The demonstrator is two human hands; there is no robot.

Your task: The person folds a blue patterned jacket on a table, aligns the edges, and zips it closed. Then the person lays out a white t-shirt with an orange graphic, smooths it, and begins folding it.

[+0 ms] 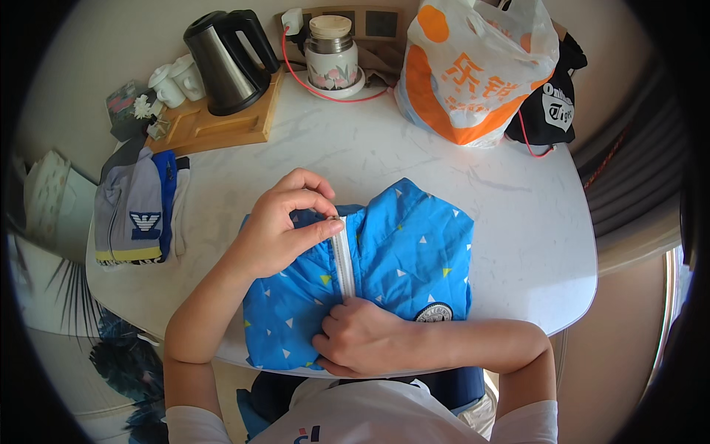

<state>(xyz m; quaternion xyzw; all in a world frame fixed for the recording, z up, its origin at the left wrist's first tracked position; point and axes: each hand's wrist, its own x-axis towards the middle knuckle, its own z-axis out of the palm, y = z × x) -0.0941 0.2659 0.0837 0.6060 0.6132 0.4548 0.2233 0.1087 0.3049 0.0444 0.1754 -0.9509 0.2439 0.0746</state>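
Observation:
A blue jacket (421, 255) with small white and yellow triangles lies on the white table before me. Its white zipper (343, 261) runs down the middle of the front. At the collar end, my left hand (288, 222) pinches the top of the zipper between thumb and forefinger. Lower down, my right hand (363, 338) is closed on the jacket front around the bottom of the visible zipper, its fingers curled and partly hidden. A round patch (434, 313) with writing shows just above my right forearm.
Folded clothes (133, 211) lie at the table's left edge. Behind stand a wooden tray (222, 130) with an electric kettle (227, 61) and lidded white cups (176, 83), a floral jar (331, 61), a red cable (338, 100), a plastic bag (477, 77) and a black drawstring bag (554, 100).

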